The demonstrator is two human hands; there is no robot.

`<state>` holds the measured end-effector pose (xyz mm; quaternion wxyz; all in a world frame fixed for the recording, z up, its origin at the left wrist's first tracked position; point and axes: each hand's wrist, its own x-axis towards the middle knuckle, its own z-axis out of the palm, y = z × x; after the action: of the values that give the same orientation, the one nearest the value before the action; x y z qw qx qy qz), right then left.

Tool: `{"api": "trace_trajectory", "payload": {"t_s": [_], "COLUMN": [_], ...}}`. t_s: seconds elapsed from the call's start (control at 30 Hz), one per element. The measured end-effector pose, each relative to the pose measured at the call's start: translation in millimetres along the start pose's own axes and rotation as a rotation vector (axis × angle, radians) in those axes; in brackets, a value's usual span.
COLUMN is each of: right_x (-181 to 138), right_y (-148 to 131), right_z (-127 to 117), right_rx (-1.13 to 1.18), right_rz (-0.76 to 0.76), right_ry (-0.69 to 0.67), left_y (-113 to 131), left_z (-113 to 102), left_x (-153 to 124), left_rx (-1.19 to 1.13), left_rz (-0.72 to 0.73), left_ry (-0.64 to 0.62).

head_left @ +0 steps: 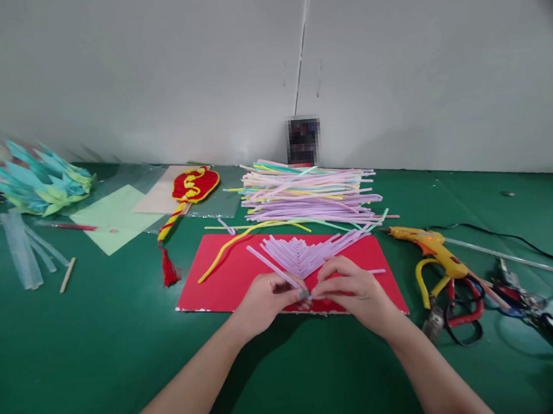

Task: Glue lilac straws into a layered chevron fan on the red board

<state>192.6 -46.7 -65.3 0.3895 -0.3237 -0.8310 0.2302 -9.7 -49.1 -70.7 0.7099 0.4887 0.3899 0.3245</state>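
Note:
A red card [225, 281] lies flat on the green table [126, 359]. On it sits a V-shaped fan of lilac straws [304, 252]. My left hand [265, 300] pinches a single lilac straw [271, 266] that runs up and to the left from the fan's lower tip. My right hand [354, 290] is closed with its fingertips pressed on the fan's lower right side, touching my left hand at the tip. A yellow straw [226, 246] curves across the card's upper left.
A heap of pastel straws [304, 195] lies behind the card. A yellow glue gun [428, 249], scissors [461, 310] and cables lie to the right. At left are glue sticks [21, 252], a red and yellow ornament [193, 185], paper sheets [114, 216] and a teal paper craft [39, 178].

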Motion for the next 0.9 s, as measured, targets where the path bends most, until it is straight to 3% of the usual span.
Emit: {"api": "trace_trajectory", "payload": {"t_s": [0.17,0.37,0.47,0.6,0.7,0.9], "right_x": [0.3,-2.4,-3.1,-1.6,0.0,1.1], "right_y": [-5.2,1.3,6.7,10.5,12.0,21.4], "right_z": [-3.3,-7.8,-4.6,5.8,13.5,20.8], "right_rx": [0.109,0.132,0.072,-0.047,-0.119,-0.220], "right_rz": [0.083,0.182,0.187,0.169,0.109,0.040], "right_ry": [-0.130,-0.082,-0.025,0.015,0.030,0.034], "left_y": [5.0,0.4,-4.5,-6.9,-6.8,-13.7], "left_z": [-4.4,3.9,8.8,12.8,15.1,13.0], "left_x": [-1.1,-2.9,-8.2,-14.6,-15.0,-8.0], "left_rx": [0.047,0.174,0.437,0.869,1.007,1.101], "left_rz": [-0.101,-0.064,0.071,0.470,0.663,0.629], "left_ry": [-0.126,0.004,0.111,0.217,0.313,0.406]}}
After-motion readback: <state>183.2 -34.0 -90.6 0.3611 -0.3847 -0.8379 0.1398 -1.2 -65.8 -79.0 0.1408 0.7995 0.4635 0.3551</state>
